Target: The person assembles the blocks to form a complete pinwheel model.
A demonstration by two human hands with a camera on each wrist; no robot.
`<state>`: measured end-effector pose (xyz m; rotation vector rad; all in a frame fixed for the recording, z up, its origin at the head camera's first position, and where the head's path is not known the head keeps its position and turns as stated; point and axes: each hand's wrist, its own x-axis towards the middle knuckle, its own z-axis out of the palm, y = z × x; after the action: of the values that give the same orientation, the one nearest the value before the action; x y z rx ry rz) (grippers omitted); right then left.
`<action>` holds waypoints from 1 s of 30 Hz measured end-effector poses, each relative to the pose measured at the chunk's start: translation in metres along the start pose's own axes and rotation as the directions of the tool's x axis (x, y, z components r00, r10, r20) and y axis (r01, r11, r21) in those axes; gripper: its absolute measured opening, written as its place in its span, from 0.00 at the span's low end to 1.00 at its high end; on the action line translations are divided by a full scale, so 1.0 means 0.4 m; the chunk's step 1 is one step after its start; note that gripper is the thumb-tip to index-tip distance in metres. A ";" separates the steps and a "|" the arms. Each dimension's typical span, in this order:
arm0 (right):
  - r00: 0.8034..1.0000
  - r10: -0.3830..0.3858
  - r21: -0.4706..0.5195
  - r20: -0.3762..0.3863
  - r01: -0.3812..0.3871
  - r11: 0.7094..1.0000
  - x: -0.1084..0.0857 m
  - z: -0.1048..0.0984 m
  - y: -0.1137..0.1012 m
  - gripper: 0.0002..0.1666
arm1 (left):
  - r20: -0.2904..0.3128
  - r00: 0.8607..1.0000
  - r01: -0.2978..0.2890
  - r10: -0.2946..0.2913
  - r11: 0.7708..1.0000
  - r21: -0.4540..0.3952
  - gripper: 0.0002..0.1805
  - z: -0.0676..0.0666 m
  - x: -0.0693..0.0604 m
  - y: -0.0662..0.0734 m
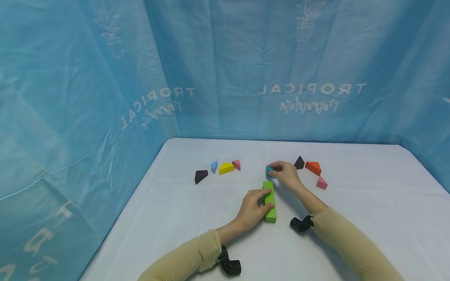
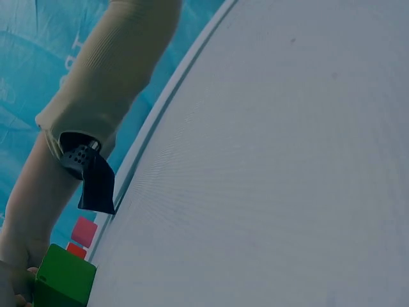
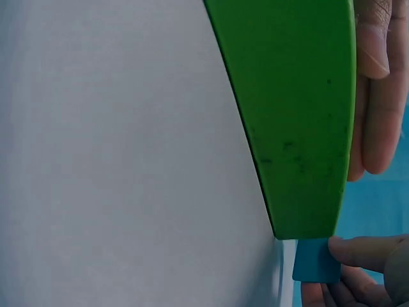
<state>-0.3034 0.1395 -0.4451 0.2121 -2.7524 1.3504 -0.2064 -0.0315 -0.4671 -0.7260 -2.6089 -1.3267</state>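
A long green block [image 1: 269,198] lies lengthwise on the table, pointing away from me. My left hand [image 1: 250,210] holds it from its left side, thumb and index finger set apart along it. Just beyond its far end, my right hand [image 1: 287,174] pinches a small blue triangular block [image 1: 268,170] between thumb and fingers. In the right wrist view the blue block [image 3: 316,262] appears close to the end of the green block [image 3: 294,121]; whether they touch cannot be told. The left wrist view catches only one end of the green block [image 2: 64,278].
Left of centre lie a dark block [image 1: 201,176], a light blue one [image 1: 214,167], a yellow one [image 1: 226,168] and a pink one [image 1: 236,164]. Past the right hand are a dark triangle [image 1: 299,162], an orange block [image 1: 313,168] and a pink triangle [image 1: 321,182]. Blue curtains surround the table.
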 end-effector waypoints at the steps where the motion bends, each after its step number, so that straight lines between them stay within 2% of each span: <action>1: 1.000 -0.001 -0.004 0.007 0.001 1.000 0.000 0.005 0.002 0.17 | 0.002 1.000 0.003 -0.003 1.000 -0.003 0.24 0.000 -0.001 0.002; 6: 0.999 -0.007 -0.018 0.051 0.008 1.000 0.000 0.012 0.004 0.18 | -0.006 1.000 -0.001 0.001 1.000 0.000 0.24 0.004 -0.003 0.000; 14: 0.988 0.138 0.005 0.072 -0.138 0.990 0.007 0.002 -0.001 0.24 | 0.001 1.000 -0.015 0.015 0.999 0.045 0.24 0.006 -0.005 -0.001; 25: 0.984 0.112 0.015 0.137 -0.115 0.993 0.014 0.007 0.002 0.18 | -0.009 0.998 -0.061 0.062 0.995 0.073 0.24 0.005 -0.003 -0.001; 30: 0.970 0.140 0.002 0.201 -0.143 0.990 0.002 0.004 -0.010 0.19 | -0.009 0.998 -0.060 0.061 0.996 0.067 0.24 0.006 -0.001 -0.004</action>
<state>-0.3036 0.1358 -0.4427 0.1633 -2.9742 1.4612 -0.2065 -0.0306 -0.4700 -0.7783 -2.5877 -1.2173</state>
